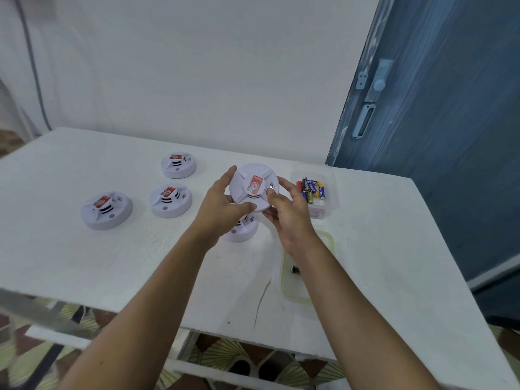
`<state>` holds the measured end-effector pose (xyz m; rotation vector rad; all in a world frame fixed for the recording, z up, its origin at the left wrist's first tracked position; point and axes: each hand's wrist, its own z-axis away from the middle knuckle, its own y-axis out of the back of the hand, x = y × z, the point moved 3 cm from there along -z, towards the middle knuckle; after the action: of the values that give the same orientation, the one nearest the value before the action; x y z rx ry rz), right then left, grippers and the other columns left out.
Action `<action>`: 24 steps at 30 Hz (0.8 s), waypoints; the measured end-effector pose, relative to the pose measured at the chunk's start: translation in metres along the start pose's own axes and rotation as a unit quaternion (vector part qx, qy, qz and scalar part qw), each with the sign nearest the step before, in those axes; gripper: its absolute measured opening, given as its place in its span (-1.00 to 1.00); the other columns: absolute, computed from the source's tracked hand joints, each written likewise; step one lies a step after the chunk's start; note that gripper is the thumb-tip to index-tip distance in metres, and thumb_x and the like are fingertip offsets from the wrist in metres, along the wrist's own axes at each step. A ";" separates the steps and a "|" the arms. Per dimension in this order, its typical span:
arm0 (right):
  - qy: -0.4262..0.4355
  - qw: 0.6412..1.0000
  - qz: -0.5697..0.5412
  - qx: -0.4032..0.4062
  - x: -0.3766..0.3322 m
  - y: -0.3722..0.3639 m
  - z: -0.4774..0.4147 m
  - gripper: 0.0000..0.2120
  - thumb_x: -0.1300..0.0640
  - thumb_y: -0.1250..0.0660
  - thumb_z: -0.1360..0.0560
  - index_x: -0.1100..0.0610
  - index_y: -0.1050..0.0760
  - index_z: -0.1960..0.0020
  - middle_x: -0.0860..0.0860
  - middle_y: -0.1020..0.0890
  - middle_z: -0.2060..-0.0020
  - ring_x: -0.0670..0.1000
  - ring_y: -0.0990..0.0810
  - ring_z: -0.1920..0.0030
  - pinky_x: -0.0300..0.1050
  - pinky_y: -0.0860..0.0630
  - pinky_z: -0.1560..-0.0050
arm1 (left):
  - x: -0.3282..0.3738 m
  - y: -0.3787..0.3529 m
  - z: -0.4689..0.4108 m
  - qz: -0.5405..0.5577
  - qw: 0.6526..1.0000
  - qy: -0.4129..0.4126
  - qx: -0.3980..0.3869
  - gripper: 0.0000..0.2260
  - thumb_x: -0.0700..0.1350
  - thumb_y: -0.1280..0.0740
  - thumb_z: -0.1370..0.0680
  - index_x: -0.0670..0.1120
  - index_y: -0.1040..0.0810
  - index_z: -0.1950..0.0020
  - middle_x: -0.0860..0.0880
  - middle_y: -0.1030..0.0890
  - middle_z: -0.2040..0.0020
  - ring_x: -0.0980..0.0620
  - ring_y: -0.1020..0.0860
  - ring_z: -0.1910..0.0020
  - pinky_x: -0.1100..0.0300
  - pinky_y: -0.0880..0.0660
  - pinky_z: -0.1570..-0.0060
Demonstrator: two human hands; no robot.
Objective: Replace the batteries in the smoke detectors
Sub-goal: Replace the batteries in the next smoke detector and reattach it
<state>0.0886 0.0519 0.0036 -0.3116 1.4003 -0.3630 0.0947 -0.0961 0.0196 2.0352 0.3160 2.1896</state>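
Fingers (230,175) of our left hand (222,205) curl round the left rim of the smoke detector (253,183), and our right hand (285,218) grips the right rim, so it sits between both palms, held above the white table (112,263). Another detector (242,230) lies right under it. The box of batteries (329,198) is just to the right and a lid (283,280) sits nearer us. Three more detectors (170,200) lie to the left, and there's bare tabletop along the near edge.
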 end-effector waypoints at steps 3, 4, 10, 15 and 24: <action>-0.001 1.000 -0.001 0.002 0.000 0.000 -0.001 -0.67 0.27 -0.32 -0.61 0.06 -0.45 -0.35 0.20 -0.69 -0.10 0.12 -0.71 -0.05 -0.10 -0.64 0.03 | 0.000 0.000 -0.001 -0.001 1.000 0.000 -0.001 -0.17 -0.20 -0.53 -0.40 0.14 -0.19 -0.54 0.13 -0.53 -0.21 0.19 -0.60 -0.01 0.41 -0.50 0.35; -0.001 1.000 -0.001 0.004 0.000 0.001 -0.002 -0.67 0.26 -0.33 -0.61 0.06 -0.45 -0.34 0.20 -0.69 -0.10 0.12 -0.71 -0.06 -0.09 -0.64 0.02 | 0.000 -0.001 -0.002 -0.001 1.000 0.000 -0.002 -0.17 -0.20 -0.53 -0.40 0.14 -0.19 -0.54 0.13 -0.53 -0.21 0.19 -0.60 0.00 0.42 -0.49 0.36; -0.003 1.000 0.000 0.007 0.001 0.001 -0.004 -0.65 0.26 -0.33 -0.61 0.06 -0.45 -0.36 0.20 -0.69 -0.11 0.12 -0.70 -0.07 -0.10 -0.64 0.03 | -0.002 -0.001 -0.006 -0.001 1.000 -0.006 -0.003 -0.17 -0.20 -0.53 -0.39 0.15 -0.19 -0.54 0.09 -0.53 -0.27 0.15 -0.61 -0.03 0.35 -0.52 0.29; -0.004 1.000 -0.006 0.006 -0.001 0.002 -0.006 -0.67 0.28 -0.32 -0.61 0.07 -0.45 -0.34 0.20 -0.70 -0.09 0.10 -0.71 -0.03 -0.12 -0.64 0.06 | -0.002 -0.002 -0.008 0.002 1.000 -0.006 -0.005 -0.17 -0.22 -0.52 -0.40 0.14 -0.18 -0.54 0.12 -0.53 -0.22 0.20 -0.61 0.01 0.41 -0.50 0.34; -0.010 1.000 -0.008 0.016 0.000 -0.001 -0.018 -0.67 0.26 -0.33 -0.61 0.11 -0.45 -0.35 0.22 -0.68 -0.12 0.10 -0.69 -0.03 -0.12 -0.65 0.01 | -0.006 0.003 -0.020 0.031 0.999 -0.013 -0.015 -0.26 -0.09 -0.47 -0.47 0.10 -0.17 -0.55 0.10 -0.47 -0.34 0.12 -0.57 -0.12 0.07 -0.57 -0.10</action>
<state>0.0710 0.0510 0.0011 -0.2991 1.3716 -0.3931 0.0749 -0.1014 0.0128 2.0833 0.2200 2.1869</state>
